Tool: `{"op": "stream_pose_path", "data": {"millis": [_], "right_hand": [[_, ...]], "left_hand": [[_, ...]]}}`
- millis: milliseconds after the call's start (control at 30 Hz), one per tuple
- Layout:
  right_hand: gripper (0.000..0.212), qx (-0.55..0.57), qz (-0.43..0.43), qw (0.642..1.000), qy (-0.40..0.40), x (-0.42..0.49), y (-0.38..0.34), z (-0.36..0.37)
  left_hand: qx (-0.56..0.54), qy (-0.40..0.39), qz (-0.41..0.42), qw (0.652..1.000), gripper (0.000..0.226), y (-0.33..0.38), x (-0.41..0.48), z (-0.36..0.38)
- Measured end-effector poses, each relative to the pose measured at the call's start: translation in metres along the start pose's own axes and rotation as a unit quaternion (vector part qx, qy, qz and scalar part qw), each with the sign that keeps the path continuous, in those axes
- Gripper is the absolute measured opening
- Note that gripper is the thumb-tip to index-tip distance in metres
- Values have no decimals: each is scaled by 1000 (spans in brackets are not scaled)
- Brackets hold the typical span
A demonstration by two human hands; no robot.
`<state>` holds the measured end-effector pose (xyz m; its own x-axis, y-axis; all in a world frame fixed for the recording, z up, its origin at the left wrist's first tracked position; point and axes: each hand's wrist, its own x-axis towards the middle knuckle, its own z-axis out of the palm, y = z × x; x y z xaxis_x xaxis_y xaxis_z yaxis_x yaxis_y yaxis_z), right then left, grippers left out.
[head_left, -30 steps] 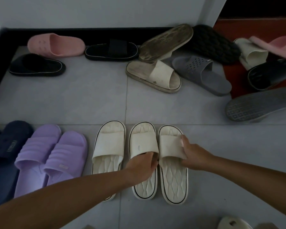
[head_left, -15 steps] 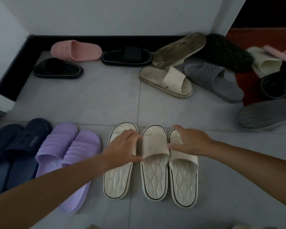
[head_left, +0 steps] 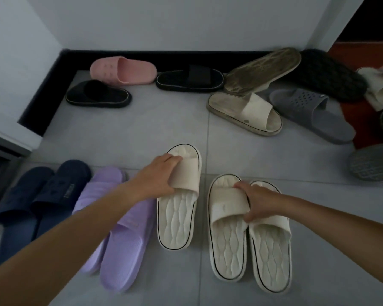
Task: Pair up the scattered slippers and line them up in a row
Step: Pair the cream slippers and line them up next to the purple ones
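The left hand (head_left: 161, 175) clamps the strap of one cream slipper (head_left: 178, 208), fingers curled over its top edge; the right hand (head_left: 255, 200) pinches together the straps of the cream pair (head_left: 250, 237) just beside it on the grey tile floor (head_left: 142, 129); the lilac pair (head_left: 119, 228) touches the single cream one; the navy pair (head_left: 40, 195) carries a small strap label, unreadable from here.

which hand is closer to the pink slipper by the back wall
Left. The left hand rests on a cream slipper below the pink slipper; the right hand is farther away.
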<state>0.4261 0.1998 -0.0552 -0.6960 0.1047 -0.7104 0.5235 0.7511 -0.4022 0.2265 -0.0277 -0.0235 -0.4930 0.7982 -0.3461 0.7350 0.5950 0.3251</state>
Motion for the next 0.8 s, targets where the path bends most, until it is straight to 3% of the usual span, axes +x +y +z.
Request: {"op": "stream_pose_path", "data": {"millis": [233,400,567,700,800], "right_hand": [[92,20,-85,996,15,27,-84,37],[90,-8,-83,996,22,40,-117,54],[114,4,-78,997,-9,30,-81,23],[98,46,-19,997,63,4,-15,-7],[92,1,75,996,44,-28,39,-25]], "left_hand": [[1,60,-10,998,94,-10,-4,-56],[2,94,-42,995,90,-17,-3,-73],[-44,80,-29,995,89,6,10,-72],[-64,75,35,995,88,61,40,-65],[-51,50,89,993,89,108,54,-46]]}}
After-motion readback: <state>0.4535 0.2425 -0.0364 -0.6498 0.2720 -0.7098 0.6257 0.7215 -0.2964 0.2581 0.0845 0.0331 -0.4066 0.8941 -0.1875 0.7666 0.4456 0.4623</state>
